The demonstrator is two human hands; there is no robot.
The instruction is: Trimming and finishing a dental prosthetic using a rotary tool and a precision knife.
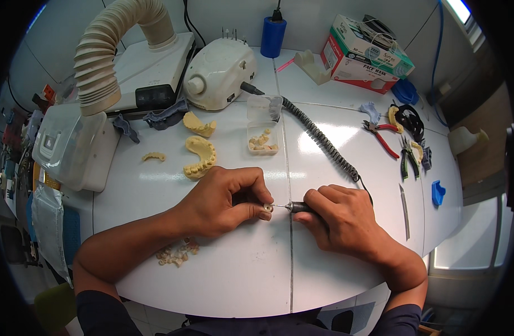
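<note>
Between the thumb and forefinger of my left hand (226, 199) is a small cream dental crown (267, 208). My right hand (341, 218) grips a dark rotary handpiece (299, 206), whose thin metal bur points left and meets the crown. A coiled black cord (324, 140) leads from near my right hand back to a white control unit (220, 73). Beyond my left hand lie a yellow plaster dental model (201, 158) and a second yellow model piece (199, 124). A small clear box (262, 147) with cream tooth pieces stands past the crown.
Loose tooth-coloured pieces (178, 253) lie beside my left forearm. Red-handled pliers (382, 137), green-and-black pliers (408, 159) and a scalpel (404, 213) lie at right. A ribbed suction hose (94, 61) arches at back left, above a clear plastic container (72, 148). Mask boxes (363, 56) stand at back right.
</note>
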